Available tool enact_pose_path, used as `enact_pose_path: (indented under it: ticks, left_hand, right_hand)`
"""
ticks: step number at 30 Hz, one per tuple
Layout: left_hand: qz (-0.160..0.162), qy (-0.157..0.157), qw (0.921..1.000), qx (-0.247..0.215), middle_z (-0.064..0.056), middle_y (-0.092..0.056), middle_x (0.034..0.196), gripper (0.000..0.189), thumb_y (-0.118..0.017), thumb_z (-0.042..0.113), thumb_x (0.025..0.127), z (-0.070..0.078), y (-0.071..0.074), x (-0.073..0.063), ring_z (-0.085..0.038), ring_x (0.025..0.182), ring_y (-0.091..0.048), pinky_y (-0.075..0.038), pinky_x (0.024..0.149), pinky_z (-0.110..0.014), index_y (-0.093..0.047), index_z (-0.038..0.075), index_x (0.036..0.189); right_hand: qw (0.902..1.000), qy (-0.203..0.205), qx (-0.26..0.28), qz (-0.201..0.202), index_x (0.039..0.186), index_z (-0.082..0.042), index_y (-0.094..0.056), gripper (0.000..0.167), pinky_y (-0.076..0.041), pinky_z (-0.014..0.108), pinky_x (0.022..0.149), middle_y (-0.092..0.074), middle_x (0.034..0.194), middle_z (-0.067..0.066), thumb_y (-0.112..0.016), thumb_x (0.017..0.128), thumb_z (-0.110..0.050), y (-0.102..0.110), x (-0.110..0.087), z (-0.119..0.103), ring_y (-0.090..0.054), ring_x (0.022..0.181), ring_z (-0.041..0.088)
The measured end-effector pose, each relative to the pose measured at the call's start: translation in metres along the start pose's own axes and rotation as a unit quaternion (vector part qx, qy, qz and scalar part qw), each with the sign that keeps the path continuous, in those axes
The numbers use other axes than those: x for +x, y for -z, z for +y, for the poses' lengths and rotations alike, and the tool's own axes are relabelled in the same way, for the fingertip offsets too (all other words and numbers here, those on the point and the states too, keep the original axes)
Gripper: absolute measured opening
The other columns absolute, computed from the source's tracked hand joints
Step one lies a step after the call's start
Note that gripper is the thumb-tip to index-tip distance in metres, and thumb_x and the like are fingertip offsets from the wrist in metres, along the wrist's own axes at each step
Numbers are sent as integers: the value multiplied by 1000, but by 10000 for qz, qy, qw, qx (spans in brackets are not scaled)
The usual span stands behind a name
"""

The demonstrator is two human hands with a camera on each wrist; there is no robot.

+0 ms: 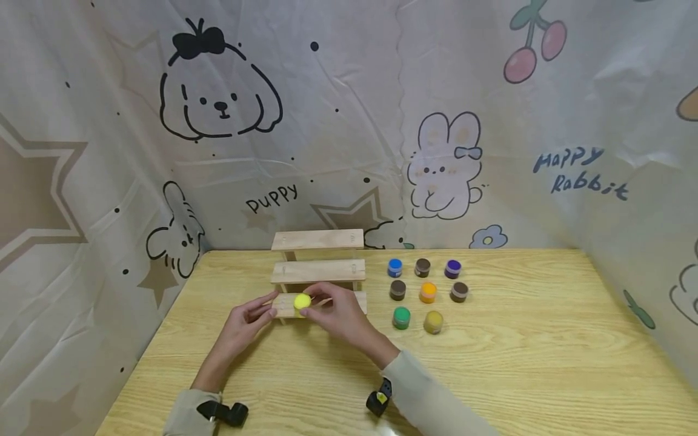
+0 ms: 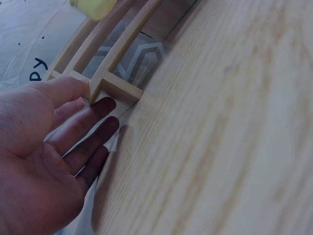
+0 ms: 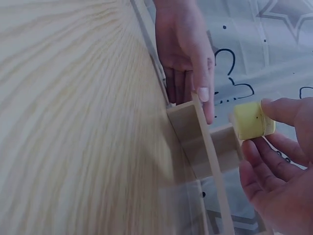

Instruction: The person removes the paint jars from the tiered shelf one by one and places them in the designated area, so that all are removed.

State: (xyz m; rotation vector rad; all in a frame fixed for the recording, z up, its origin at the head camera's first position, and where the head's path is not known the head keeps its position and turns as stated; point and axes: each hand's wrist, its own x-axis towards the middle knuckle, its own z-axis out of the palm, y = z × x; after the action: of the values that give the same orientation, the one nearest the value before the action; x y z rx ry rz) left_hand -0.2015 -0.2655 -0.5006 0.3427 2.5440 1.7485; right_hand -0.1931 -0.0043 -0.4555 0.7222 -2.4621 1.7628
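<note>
A small yellow paint jar is pinched between the thumb and fingers of my right hand, over the lowest step of the three-tier wooden shelf. In the right wrist view the yellow jar is tilted on its side, above the shelf board. My left hand holds the left end of that lowest step, thumb at the front and index finger behind. The left wrist view has the thumb and index finger at the board's corner, the other fingers loosely extended below.
Right of the shelf, several paint jars stand in rows on the wooden table: blue, purple, orange, green, dark yellow and brown ones. A printed cloth hangs behind the table.
</note>
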Motion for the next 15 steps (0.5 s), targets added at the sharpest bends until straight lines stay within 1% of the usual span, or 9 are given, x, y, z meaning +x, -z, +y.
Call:
enact_pose_path:
  ticks: [3,8,12,15]
  left_hand:
    - [8,-32,10000,28,-19,-56,146,46,-65,15,103,-1,0,-1,-3,116,-63,-50,91,-15,-56,-2,145]
    - [9,-43,10000,75,-20,-58,144,47,-65,17,103,-2,1,-1,-6,116,-63,-49,91,-14,-55,0,146]
    - [-13,-56,10000,51,-19,-58,144,48,-65,18,103,-2,2,0,-12,119,-64,-49,92,-14,-55,0,146]
    - [-14,-73,10000,41,-19,-56,145,47,-65,17,103,-3,1,1,-20,122,-63,-49,91,-14,-55,0,146]
  right_hand:
    - [10000,71,-35,4,118,-12,-72,26,-58,35,85,-72,111,-1,-78,94,-20,8,-7,-1,-69,102,23]
    - [9997,148,-156,106,117,-11,-71,27,-58,47,86,-73,109,1,-79,93,-18,25,-17,-5,-69,101,26]
    - [9995,67,-121,288,117,-9,-71,28,-58,49,88,-72,108,3,-81,91,-14,40,-27,-7,-68,101,29]
    - [9991,46,-124,411,117,-9,-71,30,-57,50,88,-72,110,3,-81,90,-12,54,-36,-8,-68,102,26]
